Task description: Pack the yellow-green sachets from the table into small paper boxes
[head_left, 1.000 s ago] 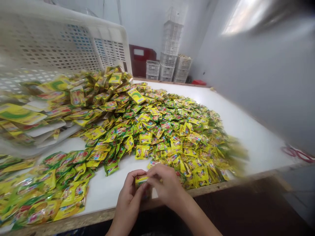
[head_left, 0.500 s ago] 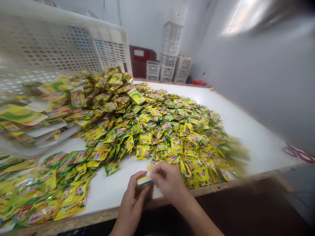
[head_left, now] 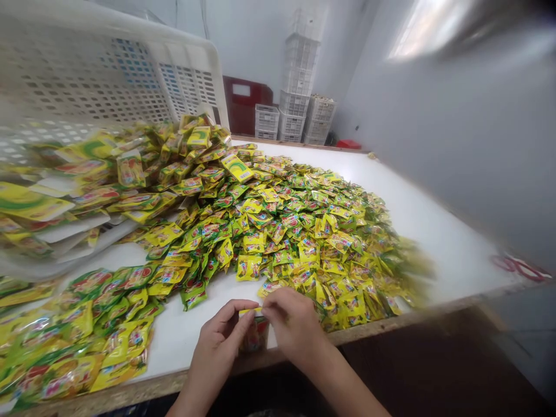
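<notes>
My left hand (head_left: 217, 347) and my right hand (head_left: 293, 324) meet at the near edge of the white table (head_left: 434, 231). Between their fingertips they pinch a small stack of yellow-green sachets (head_left: 256, 333), held on edge just above the tabletop. Both hands are closed on it; fingers hide most of the stack. Right behind my right hand starts a big loose pile of the same sachets (head_left: 295, 226), spread over the table's middle.
A white perforated crate (head_left: 108, 87) lies tipped at the left, sachets spilling out. More sachets (head_left: 78, 330) lie at the near left. Red rubber bands (head_left: 516, 266) sit near the right edge. White crates (head_left: 299, 98) are stacked against the far wall.
My left fingers have shifted up along the stack and my hands sit slightly lower and to the left. The view moved a little. The piles are unchanged.
</notes>
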{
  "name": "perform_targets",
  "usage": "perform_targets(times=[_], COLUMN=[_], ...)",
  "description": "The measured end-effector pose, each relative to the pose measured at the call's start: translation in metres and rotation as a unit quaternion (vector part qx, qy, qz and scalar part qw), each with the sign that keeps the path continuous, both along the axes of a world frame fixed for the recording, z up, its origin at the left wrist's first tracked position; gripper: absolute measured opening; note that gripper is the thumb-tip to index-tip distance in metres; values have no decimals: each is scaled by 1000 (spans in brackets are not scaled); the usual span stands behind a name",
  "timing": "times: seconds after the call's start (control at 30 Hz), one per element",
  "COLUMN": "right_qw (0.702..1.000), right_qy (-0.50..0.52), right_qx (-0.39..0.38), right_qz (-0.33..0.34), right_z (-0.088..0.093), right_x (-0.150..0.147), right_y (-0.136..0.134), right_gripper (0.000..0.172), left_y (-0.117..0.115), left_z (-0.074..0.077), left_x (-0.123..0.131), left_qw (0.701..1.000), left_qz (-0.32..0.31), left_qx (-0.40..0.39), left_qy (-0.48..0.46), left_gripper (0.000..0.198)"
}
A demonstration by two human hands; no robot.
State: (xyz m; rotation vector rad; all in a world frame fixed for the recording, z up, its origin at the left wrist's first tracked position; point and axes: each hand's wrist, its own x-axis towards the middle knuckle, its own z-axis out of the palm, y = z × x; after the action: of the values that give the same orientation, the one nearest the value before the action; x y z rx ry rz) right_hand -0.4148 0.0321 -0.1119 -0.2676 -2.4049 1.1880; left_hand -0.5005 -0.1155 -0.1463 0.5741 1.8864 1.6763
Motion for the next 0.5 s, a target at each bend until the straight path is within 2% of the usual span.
perform_targets(times=[0.13,0.27,0.37,0.5], right_qw=[999,998,999,999], right_qy=[-11,-15,19,32], right_qx=[-6,-25,-13,-5], right_qz=[30,51,29,38], right_z=[1,-8,-15,-14], right_x=[3,10,14,26], right_y=[5,5,-4,1], right_gripper=[12,15,13,23], left_y=[-7,-15,-14,-8], left_z=[-9,-19,-21,-18], left_x=[-9,-12,-9,0], left_qw=[989,965,960,970], left_qz=[-53,-81,-88,-44], left_qx=[19,30,31,35], left_qy=[135,247,264,237], left_gripper=[23,36,39,29])
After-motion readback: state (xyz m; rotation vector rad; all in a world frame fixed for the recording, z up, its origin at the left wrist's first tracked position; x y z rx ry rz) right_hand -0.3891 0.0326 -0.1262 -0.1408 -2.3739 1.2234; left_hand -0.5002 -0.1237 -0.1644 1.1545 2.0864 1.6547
